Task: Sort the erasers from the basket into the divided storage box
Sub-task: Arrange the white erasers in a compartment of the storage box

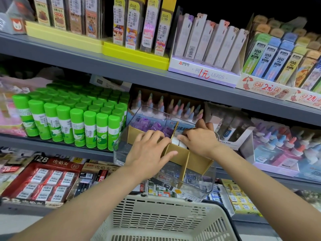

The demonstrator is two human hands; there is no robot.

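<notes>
Clear divided storage box (121, 146) sitting tilted at shelf edge, frame centre, cardboard dividers (187, 157) inside; purple erasers (152, 126) filling far-left compartment at 11 o'clock of box

Left hand (149, 152) lying released, fingers straight, resting across dividers at box's 9 o'clock side

Right hand (198, 140) curling fingers round white erasers (178, 142) in middle compartment, grasping them

Cream basket (156, 218) sitting at 6 o'clock below box; contents not discernible

Green glue sticks (73, 124) standing at 9 o'clock

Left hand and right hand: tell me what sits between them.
In the head view, a cardboard divider and white erasers lie between the left hand and right hand.
</notes>
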